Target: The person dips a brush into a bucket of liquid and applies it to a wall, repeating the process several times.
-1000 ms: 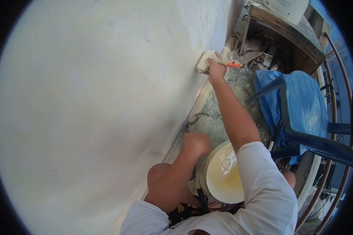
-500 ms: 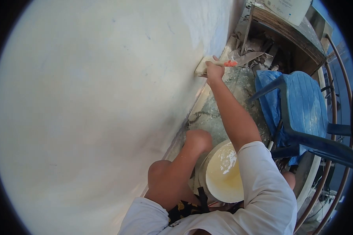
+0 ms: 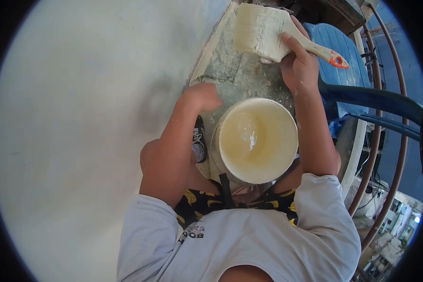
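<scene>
Fingers of the right hand [image 3: 298, 66] wrap the wide cream paintbrush [image 3: 261, 30], bristles leftward of them, orange-tipped handle rightward; left hand [image 3: 202, 96] fisted; shirt print [image 3: 192, 231] unreadable

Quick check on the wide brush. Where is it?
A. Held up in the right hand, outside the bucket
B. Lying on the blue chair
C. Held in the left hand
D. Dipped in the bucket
A: the right hand grips the brush at its handle, and the bristles sit beyond the bucket, not in the paint.
</scene>
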Tool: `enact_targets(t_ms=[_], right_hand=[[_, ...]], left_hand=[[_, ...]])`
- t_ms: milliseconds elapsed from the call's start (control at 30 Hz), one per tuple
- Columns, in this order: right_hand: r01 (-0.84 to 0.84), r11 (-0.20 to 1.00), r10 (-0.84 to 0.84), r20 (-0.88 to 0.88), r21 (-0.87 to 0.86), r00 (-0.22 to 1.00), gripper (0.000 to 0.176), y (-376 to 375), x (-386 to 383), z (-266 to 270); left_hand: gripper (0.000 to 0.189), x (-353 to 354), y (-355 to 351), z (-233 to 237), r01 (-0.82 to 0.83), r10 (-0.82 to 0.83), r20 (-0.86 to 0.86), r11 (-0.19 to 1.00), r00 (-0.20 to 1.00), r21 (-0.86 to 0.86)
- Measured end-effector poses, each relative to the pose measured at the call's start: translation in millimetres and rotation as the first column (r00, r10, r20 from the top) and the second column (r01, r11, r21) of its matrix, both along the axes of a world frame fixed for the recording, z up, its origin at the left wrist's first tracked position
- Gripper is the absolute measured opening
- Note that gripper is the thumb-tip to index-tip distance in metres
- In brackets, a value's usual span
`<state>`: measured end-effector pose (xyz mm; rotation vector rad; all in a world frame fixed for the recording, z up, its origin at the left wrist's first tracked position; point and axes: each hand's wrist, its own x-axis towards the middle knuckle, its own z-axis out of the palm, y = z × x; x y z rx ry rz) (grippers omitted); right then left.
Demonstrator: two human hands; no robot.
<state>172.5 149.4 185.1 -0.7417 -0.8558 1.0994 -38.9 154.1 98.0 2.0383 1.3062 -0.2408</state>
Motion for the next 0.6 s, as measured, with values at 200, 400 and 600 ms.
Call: enact_targets(t_ms=[200, 400, 600], right_hand=[[0.021, 0.953, 0.068, 0.279, -0.303, 0.958, 0.046, -118, 47, -53], [0.068, 0.843, 0.324, 0.606, -0.533, 0.727, 0.041, -163, 66, -128], [-0.048, 0.814, 0.554, 0.749, -0.579, 0.363, 0.042, -152, 59, -197]], left_hand=[[0.051, 21, -31, -28, 0.186, -0.208, -0.222, 0.976, 0.953, -0.116], [0.040, 38, -63, -68, 0.247, -0.250, -0.213, 0.968, 0.944, -0.044], [0.021, 45, -70, -88, 0.122, -0.068, -0.326, 0.982, 0.943, 0.147]])
